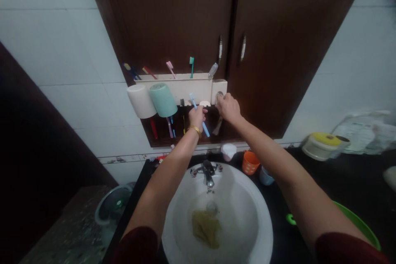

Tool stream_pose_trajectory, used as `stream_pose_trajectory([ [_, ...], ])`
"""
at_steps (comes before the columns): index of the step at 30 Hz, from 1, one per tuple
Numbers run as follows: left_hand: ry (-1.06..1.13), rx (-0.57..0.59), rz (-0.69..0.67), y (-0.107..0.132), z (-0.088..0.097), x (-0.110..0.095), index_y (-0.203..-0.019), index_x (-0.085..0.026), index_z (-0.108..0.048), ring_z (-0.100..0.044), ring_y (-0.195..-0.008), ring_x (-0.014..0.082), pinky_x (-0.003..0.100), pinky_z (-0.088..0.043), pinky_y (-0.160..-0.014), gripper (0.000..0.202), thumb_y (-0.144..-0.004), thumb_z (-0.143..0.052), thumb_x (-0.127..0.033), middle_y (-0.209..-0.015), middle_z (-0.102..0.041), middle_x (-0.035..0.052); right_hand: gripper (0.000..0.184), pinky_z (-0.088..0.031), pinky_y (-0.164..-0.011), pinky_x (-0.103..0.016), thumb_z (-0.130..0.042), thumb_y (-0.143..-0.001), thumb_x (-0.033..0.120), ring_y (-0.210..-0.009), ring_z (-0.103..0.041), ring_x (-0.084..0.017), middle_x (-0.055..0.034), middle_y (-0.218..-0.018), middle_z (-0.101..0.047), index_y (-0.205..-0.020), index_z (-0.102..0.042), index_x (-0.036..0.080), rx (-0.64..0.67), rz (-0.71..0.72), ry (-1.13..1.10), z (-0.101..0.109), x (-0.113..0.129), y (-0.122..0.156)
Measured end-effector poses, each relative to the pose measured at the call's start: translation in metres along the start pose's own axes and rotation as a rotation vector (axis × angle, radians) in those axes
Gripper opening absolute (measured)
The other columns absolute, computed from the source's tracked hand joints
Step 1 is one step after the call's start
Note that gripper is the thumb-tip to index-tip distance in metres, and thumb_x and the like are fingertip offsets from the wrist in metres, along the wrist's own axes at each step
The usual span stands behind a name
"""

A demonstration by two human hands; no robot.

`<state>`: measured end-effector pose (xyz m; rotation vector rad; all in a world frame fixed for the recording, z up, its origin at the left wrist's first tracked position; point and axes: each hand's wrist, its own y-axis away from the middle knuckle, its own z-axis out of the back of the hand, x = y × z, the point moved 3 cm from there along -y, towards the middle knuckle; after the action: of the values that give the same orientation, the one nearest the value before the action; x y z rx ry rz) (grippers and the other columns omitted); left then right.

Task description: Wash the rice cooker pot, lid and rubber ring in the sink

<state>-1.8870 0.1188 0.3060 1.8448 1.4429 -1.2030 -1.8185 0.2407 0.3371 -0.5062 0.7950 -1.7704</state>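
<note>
My left hand (198, 116) is closed around a light blue toothbrush (205, 129), its bristle head tilted up in front of the wall holder. At the right end of the white toothbrush holder (198, 87), the curled fingers of my right hand (228, 106) grip the front of a white toothpaste dispenser (219, 85). Its round middle is partly hidden by my fingertips. A toothpaste tube (218, 126) appears to hang beneath it. Several toothbrushes stand in the holder's top. A white cup (141, 101) and a teal cup (163, 100) hang upside down at its left.
Below is a white sink (262, 222) with a faucet (208, 171) and a yellowish cloth (206, 229) in the basin. An orange cup (250, 162) and a blue cup (266, 176) stand behind it. Dark cabinet doors (173, 16) rise behind the holder.
</note>
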Motion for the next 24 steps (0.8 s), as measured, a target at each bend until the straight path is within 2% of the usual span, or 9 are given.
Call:
stream_pose_trajectory([
  [3,-0.005,-0.001,0.0,-0.006,-0.003,0.002,-0.069,-0.016,-0.05,-0.031,-0.036,0.0018,0.017,-0.018,-0.039,0.009,-0.076,-0.055,-0.019,-0.051,-0.052,-0.004,0.026,-0.037,-0.066,-0.03,-0.049,-0.091,0.031,-0.077,-0.052,-0.02,-0.0132,-0.099,-0.054,-0.111,-0.06,0.02,0.04,-0.056,-0.059,-0.006,-0.004,-0.009],
  [9,-0.062,0.079,0.001,-0.011,-0.012,-0.001,-0.074,-0.017,-0.052,-0.031,-0.036,0.0021,0.017,-0.019,-0.039,0.02,-0.082,-0.059,-0.033,-0.057,-0.06,-0.0006,0.024,-0.038,-0.067,-0.026,-0.047,-0.089,0.026,-0.076,-0.051,-0.017,-0.0061,-0.089,-0.054,-0.102,-0.067,0.021,-0.043,-0.105,-0.307,-0.018,-0.015,-0.016],
  [11,-0.091,0.087,0.016,-0.013,-0.014,-0.002,-0.074,-0.017,-0.052,-0.03,-0.036,0.002,0.017,-0.019,-0.038,0.022,-0.082,-0.061,-0.035,-0.058,-0.061,0.0004,0.023,-0.039,-0.07,-0.026,-0.048,-0.088,0.025,-0.076,-0.051,-0.016,-0.0049,-0.085,-0.053,-0.095,-0.068,0.018,0.014,-0.063,-0.402,-0.017,-0.025,-0.017],
  [14,-0.117,0.066,0.032,-0.017,-0.015,-0.004,-0.073,-0.016,-0.052,-0.029,-0.035,0.0019,0.017,-0.018,-0.038,0.015,-0.082,-0.059,-0.027,-0.056,-0.061,0.0004,0.022,-0.04,-0.07,-0.026,-0.05,-0.086,0.029,-0.074,-0.051,-0.016,-0.0033,-0.079,-0.054,-0.084,-0.068,0.015,0.144,-0.016,-0.521,-0.01,-0.043,-0.015],
  [17,-0.113,0.064,0.03,-0.019,-0.015,-0.004,-0.073,-0.016,-0.054,-0.029,-0.034,0.0017,0.017,-0.017,-0.038,0.011,-0.082,-0.057,-0.022,-0.055,-0.061,0.0004,0.026,-0.041,-0.071,-0.028,-0.047,-0.088,0.029,-0.076,-0.051,-0.017,-0.0046,-0.082,-0.056,-0.095,-0.067,0.014,0.022,-0.054,-0.492,0.003,-0.052,-0.012],
  [19,-0.113,0.053,0.028,-0.019,-0.015,-0.003,-0.073,-0.015,-0.054,-0.029,-0.034,0.0019,0.017,-0.018,-0.038,0.01,-0.082,-0.056,-0.02,-0.054,-0.061,0.0004,0.027,-0.04,-0.072,-0.029,-0.047,-0.088,0.027,-0.078,-0.051,-0.019,-0.0066,-0.086,-0.057,-0.104,-0.066,0.015,-0.014,-0.022,-0.397,0.007,-0.042,-0.01],
  [22,-0.149,0.045,0.015,-0.019,-0.013,-0.002,-0.072,-0.015,-0.055,-0.029,-0.034,0.0024,0.017,-0.018,-0.039,0.011,-0.082,-0.054,-0.02,-0.054,-0.061,0.001,0.028,-0.038,-0.068,-0.029,-0.045,-0.088,0.022,-0.075,-0.052,-0.019,-0.0104,-0.093,-0.059,-0.108,-0.065,0.017,0.09,0.034,-0.231,0.0,-0.016,-0.012],
  [24,-0.178,0.048,0.001,-0.021,-0.013,-0.001,-0.072,-0.015,-0.055,-0.029,-0.035,0.0024,0.017,-0.019,-0.039,0.012,-0.082,-0.054,-0.021,-0.056,-0.062,0.0018,0.029,-0.037,-0.066,-0.029,-0.042,-0.089,0.017,-0.076,-0.052,-0.019,-0.0124,-0.099,-0.059,-0.106,-0.065,0.017,0.105,0.004,-0.177,-0.002,-0.006,-0.016],
])
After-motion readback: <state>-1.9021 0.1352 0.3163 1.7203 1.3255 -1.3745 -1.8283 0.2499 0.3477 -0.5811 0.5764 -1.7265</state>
